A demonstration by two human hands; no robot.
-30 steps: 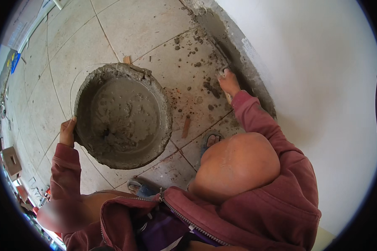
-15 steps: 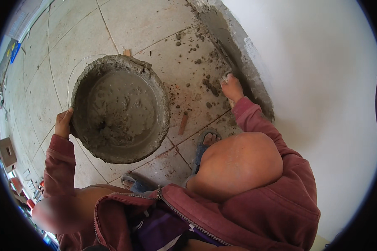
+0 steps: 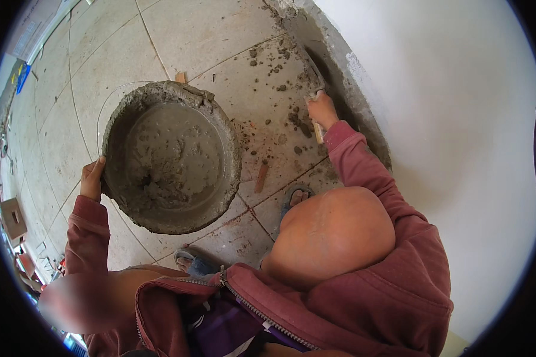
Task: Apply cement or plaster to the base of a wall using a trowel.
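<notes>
My left hand [image 3: 92,178] grips the left rim of a round, mortar-crusted bucket [image 3: 234,149], its thumb over the edge. Wet grey mortar [image 3: 181,143] lies inside, with a dark hollow at its lower left. My right hand [image 3: 323,109] is closed around a trowel [image 3: 320,134]; the pale end of its handle sticks out below the fist. The trowel's blade reaches away from me, beside the foot of the wall, and its exact outline blends with the grey mortar there.
A white wall [image 3: 458,119] with a rough grey strip [image 3: 351,89] along its base rises at right. Mortar crumbs [image 3: 281,87] and a reddish-brown fragment [image 3: 261,178] lie on the tiled floor [image 3: 119,41]. My sandalled feet [image 3: 298,196] stand just this side of the bucket.
My right hand with the trowel has shifted slightly left and farther from me, off the wall base. More of the handle shows. My left hand stays on the bucket rim.
</notes>
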